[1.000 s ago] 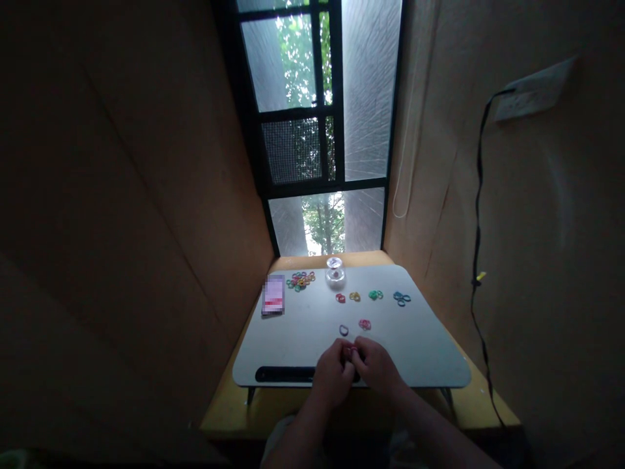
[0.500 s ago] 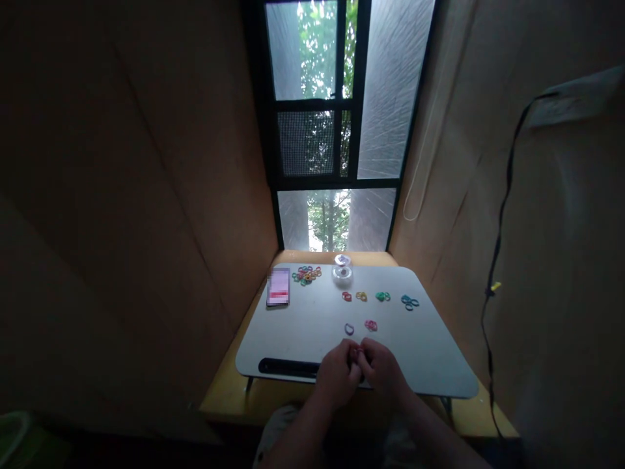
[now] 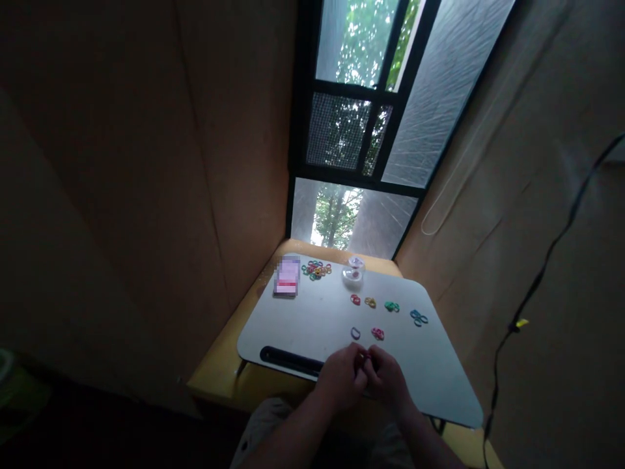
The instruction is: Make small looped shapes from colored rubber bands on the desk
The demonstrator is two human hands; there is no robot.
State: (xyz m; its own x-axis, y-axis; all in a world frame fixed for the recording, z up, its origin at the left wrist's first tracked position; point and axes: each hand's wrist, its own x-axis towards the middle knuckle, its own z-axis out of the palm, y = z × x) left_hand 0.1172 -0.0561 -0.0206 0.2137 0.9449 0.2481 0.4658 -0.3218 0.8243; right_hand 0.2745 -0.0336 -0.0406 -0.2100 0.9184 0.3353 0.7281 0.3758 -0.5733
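Observation:
My left hand [image 3: 342, 374] and my right hand [image 3: 389, 376] meet over the table's near edge, fingers pinched together. Between the fingertips shows a bit of a small pink hair tie [image 3: 368, 356]; the fingers cover most of it. Just beyond my hands a purple hair tie [image 3: 355, 333] lies by itself, with a pink bunch of hair ties [image 3: 377, 333] to its right. Farther back sit separate little groups: red hair ties [image 3: 355, 299], yellow ones [image 3: 370, 302], green ones [image 3: 392, 306] and blue ones [image 3: 418, 317].
A white folding table [image 3: 293, 326] stands on a yellow wooden surface [image 3: 215, 378]. On it are a mixed pile of hair ties [image 3: 316, 270], a phone [image 3: 287, 276], a clear round container [image 3: 353, 276] and a black slot [image 3: 290, 359]. A dark cable [image 3: 534, 283] hangs at right.
My view has tilted and shifted, so the table appears rotated. Both hands stay together at the near edge, still pinching the small pink tie. The hair tie groups look unmoved on the table.

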